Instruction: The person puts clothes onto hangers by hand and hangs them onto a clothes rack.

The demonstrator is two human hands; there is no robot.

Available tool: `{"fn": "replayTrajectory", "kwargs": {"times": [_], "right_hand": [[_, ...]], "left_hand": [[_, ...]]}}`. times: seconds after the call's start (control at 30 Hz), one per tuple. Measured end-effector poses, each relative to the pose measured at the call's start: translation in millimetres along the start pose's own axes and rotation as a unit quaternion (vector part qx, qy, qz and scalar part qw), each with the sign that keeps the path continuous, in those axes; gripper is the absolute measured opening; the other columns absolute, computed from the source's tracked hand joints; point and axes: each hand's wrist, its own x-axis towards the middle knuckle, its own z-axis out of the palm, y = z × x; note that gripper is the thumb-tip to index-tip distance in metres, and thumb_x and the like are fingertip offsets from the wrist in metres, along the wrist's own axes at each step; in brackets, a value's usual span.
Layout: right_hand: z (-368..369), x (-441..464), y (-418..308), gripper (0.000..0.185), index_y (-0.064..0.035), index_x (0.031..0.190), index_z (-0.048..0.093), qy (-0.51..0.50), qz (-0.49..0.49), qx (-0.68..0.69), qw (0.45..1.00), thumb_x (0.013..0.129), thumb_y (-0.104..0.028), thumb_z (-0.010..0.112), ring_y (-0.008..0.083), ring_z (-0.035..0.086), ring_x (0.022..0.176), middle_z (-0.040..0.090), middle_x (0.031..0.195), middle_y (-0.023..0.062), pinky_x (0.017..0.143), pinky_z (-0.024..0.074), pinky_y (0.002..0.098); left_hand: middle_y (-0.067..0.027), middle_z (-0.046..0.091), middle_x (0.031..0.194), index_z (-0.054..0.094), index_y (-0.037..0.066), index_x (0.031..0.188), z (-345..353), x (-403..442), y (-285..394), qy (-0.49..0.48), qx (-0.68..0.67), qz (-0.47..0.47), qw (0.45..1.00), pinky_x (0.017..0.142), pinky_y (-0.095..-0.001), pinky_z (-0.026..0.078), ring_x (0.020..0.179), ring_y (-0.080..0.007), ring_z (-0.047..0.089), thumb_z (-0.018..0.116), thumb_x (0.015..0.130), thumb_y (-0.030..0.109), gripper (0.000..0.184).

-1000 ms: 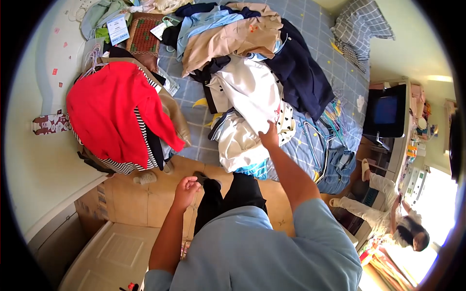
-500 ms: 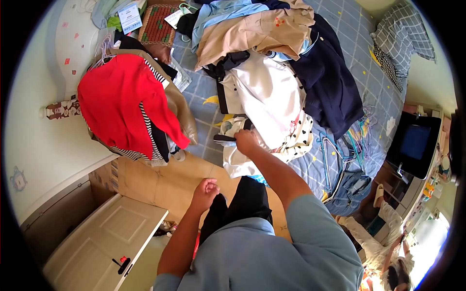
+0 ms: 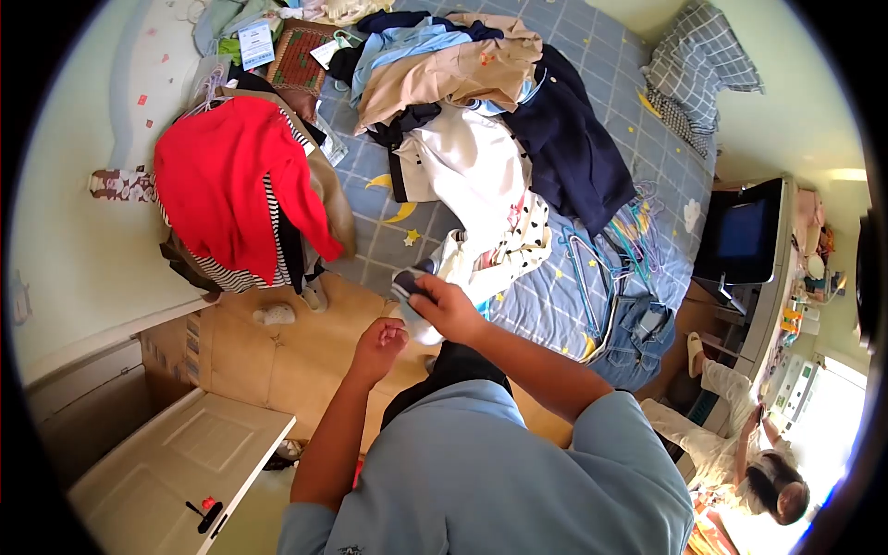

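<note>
My right hand (image 3: 448, 307) is closed on a white garment with a dark grey band (image 3: 407, 282), held at the bed's near edge; its exact kind is hard to make out. Just left of it, my left hand (image 3: 380, 348) has its fingers curled with nothing visible in them. Beyond the right hand lie a white cloth with black dots (image 3: 529, 242) and a shiny white garment (image 3: 467, 166). Tan clothing (image 3: 435, 79) and a navy garment (image 3: 578, 148) are heaped behind these.
At left, a red sweater (image 3: 231, 176) covers a pile of clothes. Hangers (image 3: 638, 231) and folded denim (image 3: 638, 338) lie on the bed's right side. A door (image 3: 185, 472) stands at lower left. Another person (image 3: 731, 435) is at lower right, near a monitor (image 3: 745, 236).
My right hand has drawn the white, dark-banded garment off the heap toward my body. My left hand has risen slightly closer to it. The view has shifted to the right.
</note>
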Motion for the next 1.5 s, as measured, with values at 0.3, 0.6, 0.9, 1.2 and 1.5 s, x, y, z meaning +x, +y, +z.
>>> {"fn": "replayTrajectory", "kwargs": {"times": [0.3,0.6,0.9,1.2,1.5], "right_hand": [[18.7,-101.6,-152.4,0.015,-0.0067,0.109,0.053,-0.035,-0.141,0.412,0.899,0.096,-0.003,0.060,0.0101,0.063,0.084,0.066,0.098,0.0034,0.073,0.0520,0.0261],[134.5,-222.9,-206.1,0.020,-0.0071,0.104,0.056,-0.140,-0.274,0.443,0.842,0.090,0.005,0.064,0.0112,0.060,0.101,0.066,0.107,0.0035,0.093,0.0465,0.0304],[60.1,-253.2,-212.7,0.030,-0.0027,0.116,0.053,0.022,-0.295,0.321,0.900,0.090,0.006,0.064,0.0149,0.057,0.113,0.059,0.120,0.0073,0.097,0.0461,0.0296],[-17.3,-236.6,-147.4,0.046,-0.0035,0.117,0.058,0.205,-0.419,-0.169,0.868,0.075,-0.003,0.076,0.0253,0.057,0.091,0.059,0.103,0.0137,0.082,0.0476,0.0354],[-99.2,-242.3,-100.5,0.011,0.0006,0.105,0.057,0.067,-0.214,0.210,0.952,0.095,0.001,0.052,0.0099,0.055,0.088,0.061,0.095,0.0032,0.080,0.0463,0.0255]], "left_hand": [[-0.0026,0.060,0.103,0.053,0.002,0.118,51.2,-128.0,33.6,0.033,-0.010,0.199,0.979,0.080,-0.0243,0.046,0.090,-0.0098,0.056,0.066,0.090,0.002,0.031],[-0.0044,0.056,0.121,0.049,0.005,0.128,90.1,-205.8,90.8,0.046,-0.200,0.456,0.866,0.093,-0.0279,0.044,0.111,-0.0127,0.053,0.054,0.099,0.024,0.035],[-0.0053,0.062,0.099,0.058,-0.003,0.110,80.1,-260.9,170.6,0.179,0.071,0.561,0.805,0.085,-0.0252,0.046,0.093,-0.0115,0.057,0.053,0.095,-0.001,0.016],[-0.0047,0.062,0.101,0.060,-0.004,0.113,159.8,-229.1,183.1,0.066,0.235,0.512,0.824,0.086,-0.0249,0.046,0.092,-0.0113,0.059,0.055,0.090,-0.006,0.024],[-0.0097,0.059,0.087,0.064,0.007,0.111,187.0,-81.8,24.4,0.233,0.350,0.409,0.810,0.074,-0.0323,0.050,0.078,-0.0250,0.061,0.064,0.072,-0.011,0.043]]}}
